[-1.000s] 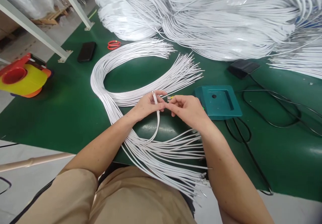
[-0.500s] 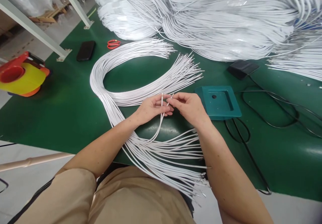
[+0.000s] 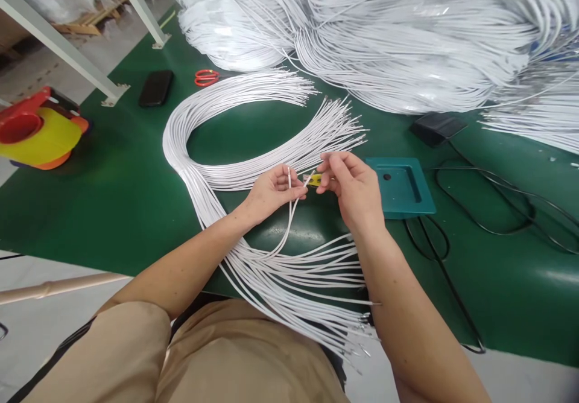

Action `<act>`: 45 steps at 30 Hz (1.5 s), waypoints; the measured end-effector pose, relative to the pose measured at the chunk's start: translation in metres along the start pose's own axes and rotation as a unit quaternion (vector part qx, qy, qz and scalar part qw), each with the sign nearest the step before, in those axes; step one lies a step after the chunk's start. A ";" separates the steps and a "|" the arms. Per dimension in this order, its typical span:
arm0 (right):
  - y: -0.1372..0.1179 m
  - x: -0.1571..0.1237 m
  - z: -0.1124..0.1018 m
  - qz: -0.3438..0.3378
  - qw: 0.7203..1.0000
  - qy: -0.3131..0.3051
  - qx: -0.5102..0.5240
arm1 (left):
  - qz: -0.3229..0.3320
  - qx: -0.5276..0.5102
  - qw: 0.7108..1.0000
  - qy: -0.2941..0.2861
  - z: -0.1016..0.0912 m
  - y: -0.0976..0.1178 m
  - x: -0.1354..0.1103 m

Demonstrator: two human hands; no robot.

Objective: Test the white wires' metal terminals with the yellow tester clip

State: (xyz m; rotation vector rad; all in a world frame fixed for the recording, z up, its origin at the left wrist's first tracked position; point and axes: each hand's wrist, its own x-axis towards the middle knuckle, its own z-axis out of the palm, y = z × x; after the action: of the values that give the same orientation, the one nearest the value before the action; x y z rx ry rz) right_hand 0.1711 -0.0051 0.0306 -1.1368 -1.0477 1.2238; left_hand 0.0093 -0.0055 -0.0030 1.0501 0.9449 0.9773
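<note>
My left hand (image 3: 271, 193) pinches a couple of thin white wires (image 3: 286, 229) that rise from the loose bundle near my lap (image 3: 298, 282); their tips stick up above my fingers. Just to its right, my right hand (image 3: 355, 189) is closed on a small yellow piece (image 3: 315, 179) held at one wire tip. A curved bundle of white wires (image 3: 190, 125) loops across the green table (image 3: 104, 198) behind my hands.
A teal block with a recess (image 3: 400, 187) sits right of my right hand, with black cables (image 3: 488, 210) and a black pedal-like box (image 3: 438, 128) beyond. Large white wire heaps (image 3: 384, 35) fill the back. Red scissors (image 3: 206, 77), a black phone (image 3: 156, 88), a red-yellow tape dispenser (image 3: 38, 133) lie left.
My hands shifted slightly right and up. The right hand lifted and turned, and the yellow piece now shows between its fingers at the wire tip.
</note>
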 end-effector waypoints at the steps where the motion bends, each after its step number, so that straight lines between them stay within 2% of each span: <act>1: 0.000 -0.001 0.001 0.002 0.999 0.000 -0.034 | 0.000 0.001 1.000 0.002 0.000 0.000 0.000; 4: -0.001 -0.004 0.003 0.023 0.988 -0.015 -0.154 | 0.007 0.002 1.000 0.006 0.000 0.000 -0.001; 7: 0.000 -0.005 0.003 0.033 0.981 -0.038 -0.188 | 0.020 0.017 1.000 0.001 0.000 0.000 -0.001; 13: 0.004 -0.003 0.002 0.046 0.992 -0.056 -0.104 | 0.024 0.032 0.999 -0.005 0.002 0.002 -0.002; 18: 0.006 -0.002 0.005 0.135 0.987 -0.081 0.027 | 0.033 0.004 0.999 -0.003 0.003 0.001 -0.001; 22: 0.005 -0.001 0.006 0.181 0.974 -0.100 0.090 | 0.049 -0.008 0.998 -0.042 0.004 0.001 -0.001; 26: 0.004 0.000 0.004 0.177 0.971 -0.111 0.118 | 0.068 0.004 0.995 -0.078 0.007 -0.001 -0.003; 30: 0.006 0.000 0.003 0.187 0.969 -0.135 0.089 | 0.073 0.016 0.994 -0.084 0.007 -0.004 -0.004; 38: 0.005 -0.001 0.002 0.198 0.964 -0.142 0.109 | 0.078 0.014 0.997 -0.023 0.002 -0.001 -0.003; 41: 0.002 -0.003 0.002 0.168 0.975 -0.127 0.077 | 0.078 0.022 0.997 -0.013 0.001 -0.001 -0.003; 45: 0.000 -0.006 0.003 0.097 0.991 -0.089 -0.028 | 0.104 0.053 0.992 -0.042 -0.001 -0.003 -0.003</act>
State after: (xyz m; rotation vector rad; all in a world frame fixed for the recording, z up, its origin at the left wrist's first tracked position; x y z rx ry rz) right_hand 0.1674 -0.0105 0.0309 -1.2128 -1.1301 1.4787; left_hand 0.0076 -0.0086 -0.0054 1.2897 0.8368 1.0538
